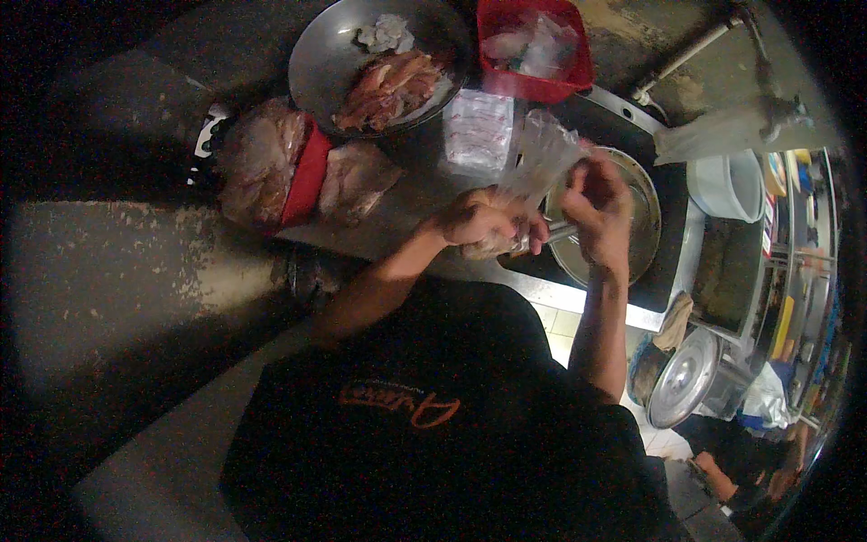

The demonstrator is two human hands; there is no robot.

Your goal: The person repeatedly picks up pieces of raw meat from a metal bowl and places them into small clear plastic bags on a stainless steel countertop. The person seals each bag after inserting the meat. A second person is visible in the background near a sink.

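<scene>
A clear plastic bag stretches up and right from my left hand, which grips its lower part. A pale filled bundle shows under those fingers; its contents cannot be told. My right hand has curled fingers at the bag's upper end and is blurred. It seems to pinch the plastic. Beyond my hands lies a stack of printed plastic bags. A large metal bowl holds raw meat pieces and a crumpled whitish lump. To the left, bagged meat rests around a red container.
A red plastic tub holds loose plastic bags. Beneath my right hand, a round metal pan sits in a dark recess with a metal rim. A white tub, a metal lid and another person's arm are at right.
</scene>
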